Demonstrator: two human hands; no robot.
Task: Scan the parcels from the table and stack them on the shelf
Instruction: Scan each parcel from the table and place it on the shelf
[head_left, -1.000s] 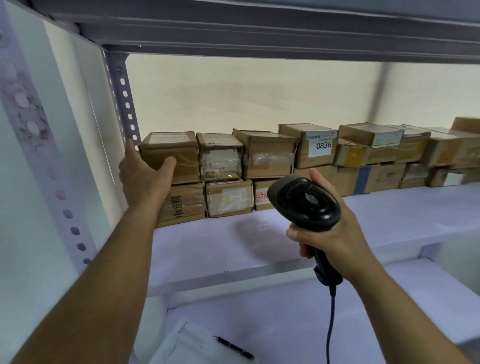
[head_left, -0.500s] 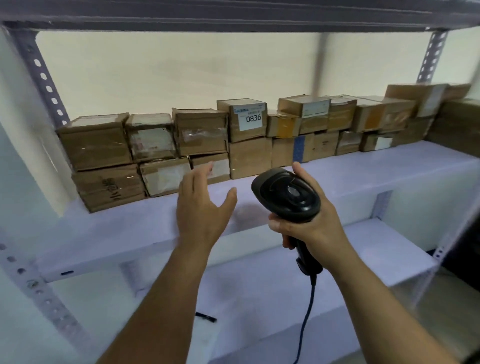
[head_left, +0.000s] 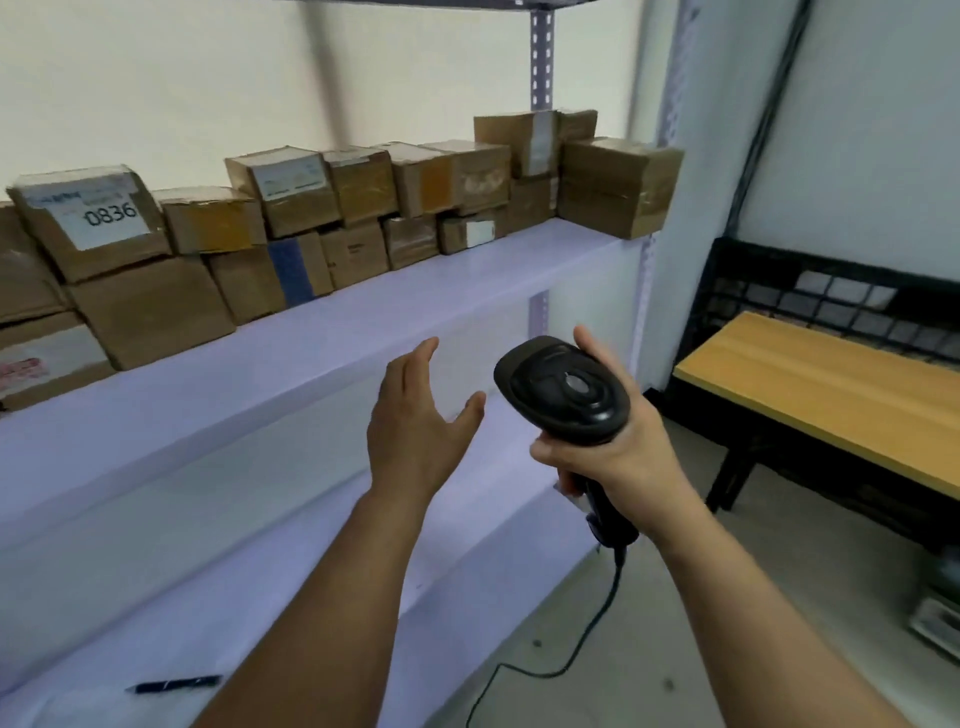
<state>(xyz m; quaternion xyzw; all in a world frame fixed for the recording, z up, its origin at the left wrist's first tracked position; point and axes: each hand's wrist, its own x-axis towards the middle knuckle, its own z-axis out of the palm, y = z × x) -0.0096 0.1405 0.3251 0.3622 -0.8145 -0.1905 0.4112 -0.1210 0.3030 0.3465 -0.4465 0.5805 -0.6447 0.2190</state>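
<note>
Left hand hangs spread and empty; right hand grips the scanner. Stacked parcels sit on the shelf above-left of both. Between parcels, seemingly: next, reach right toward the surface for another.

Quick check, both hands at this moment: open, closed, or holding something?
Left hand: open, fingers straight, holding nothing, in front of the shelf.
Right hand: closed around the handle of the black scanner.

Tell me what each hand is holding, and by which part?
The right hand grips the black plastic handheld barcode scanner by its handle, just under the head. The left hand holds nothing.
</note>
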